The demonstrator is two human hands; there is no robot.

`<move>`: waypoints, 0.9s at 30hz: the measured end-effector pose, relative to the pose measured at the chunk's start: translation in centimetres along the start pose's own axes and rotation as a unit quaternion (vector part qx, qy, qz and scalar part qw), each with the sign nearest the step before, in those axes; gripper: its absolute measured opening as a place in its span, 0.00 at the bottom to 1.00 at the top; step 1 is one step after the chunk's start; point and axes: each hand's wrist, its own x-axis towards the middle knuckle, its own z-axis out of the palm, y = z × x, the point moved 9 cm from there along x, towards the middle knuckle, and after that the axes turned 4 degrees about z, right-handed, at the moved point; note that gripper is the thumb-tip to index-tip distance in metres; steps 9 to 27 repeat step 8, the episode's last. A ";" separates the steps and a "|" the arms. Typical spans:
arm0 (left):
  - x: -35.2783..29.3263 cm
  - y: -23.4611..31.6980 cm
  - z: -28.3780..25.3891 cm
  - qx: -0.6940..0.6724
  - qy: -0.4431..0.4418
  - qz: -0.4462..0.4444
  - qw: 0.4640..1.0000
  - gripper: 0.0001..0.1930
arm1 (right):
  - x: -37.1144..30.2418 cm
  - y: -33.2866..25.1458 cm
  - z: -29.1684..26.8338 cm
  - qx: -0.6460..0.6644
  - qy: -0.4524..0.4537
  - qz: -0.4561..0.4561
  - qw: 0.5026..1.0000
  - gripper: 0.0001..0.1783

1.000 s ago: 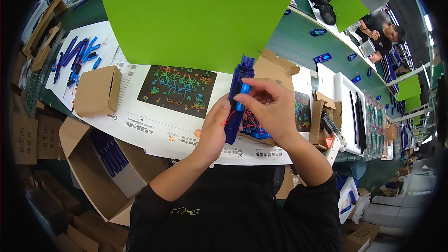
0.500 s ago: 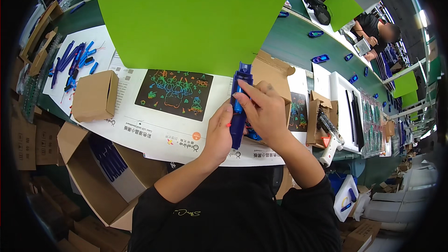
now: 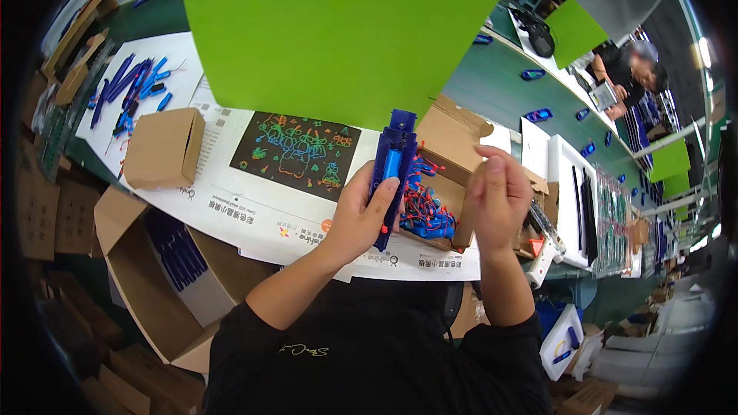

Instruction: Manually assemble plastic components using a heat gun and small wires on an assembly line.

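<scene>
My left hand [image 3: 355,219] grips a long dark blue plastic housing [image 3: 382,219] upright above the table, thumb pressed along its face. A light blue cylindrical battery [image 3: 393,164] lies in the housing's recess, and a red bit shows near my thumb. My right hand [image 3: 498,196] is raised to the right, apart from the housing, with fingers loosely bent and nothing visible in them. Below and between the hands stands an open cardboard box [image 3: 453,184] of blue batteries with red-ended wires [image 3: 424,211]. Next to my right wrist lies a white glue gun [image 3: 544,260] with an orange-red trigger.
A green panel [image 3: 338,31] rises behind the printed sheet [image 3: 231,215]. At left are a small carton [image 3: 164,147], loose blue housings and batteries [image 3: 131,92], and a lower open carton [image 3: 146,292] holding housings. A white foam tray [image 3: 565,184] stands right; another person [image 3: 626,77] works beyond.
My right hand has come off the housing and moved right, uncovering the battery and the box of batteries. The left hand still holds the housing. The whole view has shifted slightly.
</scene>
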 end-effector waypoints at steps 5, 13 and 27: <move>-0.2 0.9 1.2 0.005 -0.005 -0.001 1.000 0.14 | 0.3 1.2 3.6 -0.005 -0.106 0.116 0.988 0.19; -0.2 0.8 1.7 -0.012 -0.012 0.002 1.000 0.15 | -0.6 2.8 6.4 0.102 -0.206 0.188 0.955 0.29; -0.2 0.8 1.7 -0.012 -0.012 0.002 1.000 0.15 | -0.6 2.8 6.4 0.102 -0.206 0.188 0.955 0.29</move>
